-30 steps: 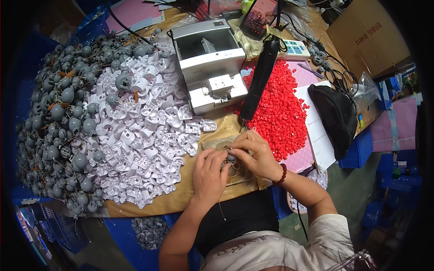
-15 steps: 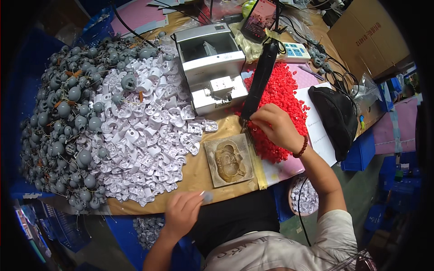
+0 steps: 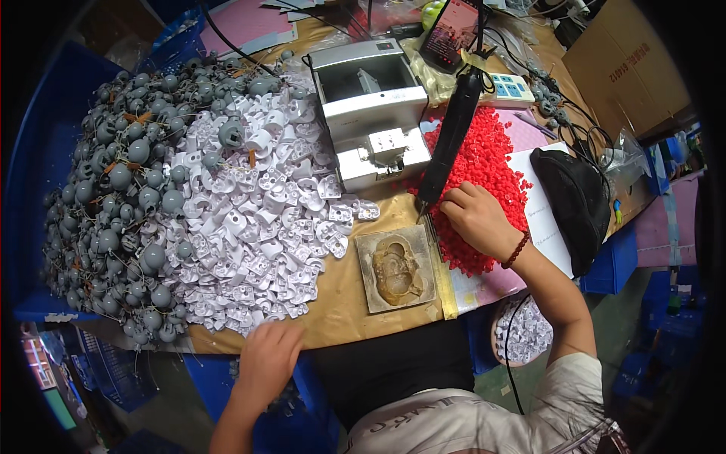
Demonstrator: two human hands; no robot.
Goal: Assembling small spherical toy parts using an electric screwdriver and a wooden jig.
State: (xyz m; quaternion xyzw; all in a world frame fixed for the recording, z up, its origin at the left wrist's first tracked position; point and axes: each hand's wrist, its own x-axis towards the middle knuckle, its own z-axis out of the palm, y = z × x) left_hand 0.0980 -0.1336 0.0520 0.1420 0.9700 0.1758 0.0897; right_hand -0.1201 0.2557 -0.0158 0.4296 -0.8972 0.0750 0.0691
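Observation:
My right hand (image 3: 480,220) is over the pile of small red plastic pieces (image 3: 485,144), fingertips bent down among them. Its fingers are closed together, and what they pinch is hidden. My left hand (image 3: 266,362) is at the table's front edge, just below the heap of white plastic parts (image 3: 249,250). Its fingers are loosely stretched, with nothing visible in them. Between the hands lies a square block with a hollowed, brownish mould (image 3: 395,274). A black hand-held tool (image 3: 451,140) on a cable hangs tip-down just above it.
Grey round parts with wires (image 3: 121,181) are heaped at the left. A silver machine (image 3: 370,113) stands behind the mould. Beyond the red pieces lie a black pouch (image 3: 571,204), a power strip (image 3: 507,89) and a cardboard box (image 3: 628,68). A tub of white parts (image 3: 523,333) is below the table's right edge.
My left hand has moved left and down; the small grey piece it held no longer shows. My right hand has left the black tool's tip and reached into the red pieces. The view has shifted slightly.

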